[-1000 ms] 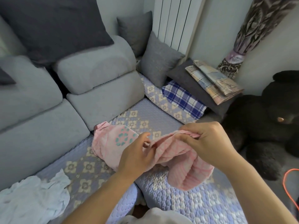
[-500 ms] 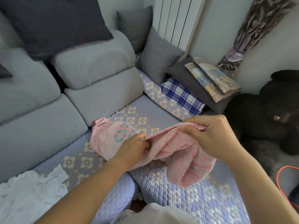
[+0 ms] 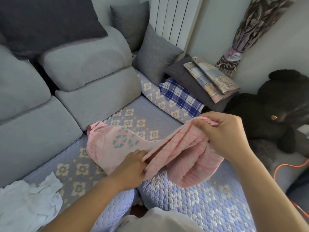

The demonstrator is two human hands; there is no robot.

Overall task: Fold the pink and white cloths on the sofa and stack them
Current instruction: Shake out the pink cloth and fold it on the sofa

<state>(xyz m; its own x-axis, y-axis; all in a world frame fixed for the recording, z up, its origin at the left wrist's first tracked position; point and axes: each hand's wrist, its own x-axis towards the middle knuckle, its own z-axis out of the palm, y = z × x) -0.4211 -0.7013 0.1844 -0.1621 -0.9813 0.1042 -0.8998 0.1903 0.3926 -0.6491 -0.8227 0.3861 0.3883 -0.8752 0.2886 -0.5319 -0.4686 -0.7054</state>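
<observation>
So both hands are on the pink waffle-textured cloth with the darker pink grid lines (image 3: 182,158), which is held up just above the sofa seat. The right hand (image 3: 229,134) has its fingers and thumb curled tight round a bunched-up top edge of it, lifted higher than the other side. The left hand (image 3: 132,169) sits lower and pinches the opposite edge, fingers curled onto the fabric, so the cloth stretches on a slant between the two, with the rest sagging in loose folds down toward the lilac quilted sofa cover with cream flower patches (image 3: 200,206). Right behind the left hand lies a second pale pink cloth with teal leaf-shaped prints (image 3: 110,144), spread flat on the seat, its far corner touching the base of the grey back cushions (image 3: 93,97). The crumpled white cloth (image 3: 28,201) is off at the lower left of the seat, well apart from the pink ones and not folded. Further back in the corner there's a blue and white checked cloth (image 3: 180,96) on the seat, next to a dark grey pillow with a folded beige plaid cloth (image 3: 212,77) on top. A big black plush bear (image 3: 270,111) slumps on the right, and an orange cable (image 3: 291,166) runs near it.
</observation>
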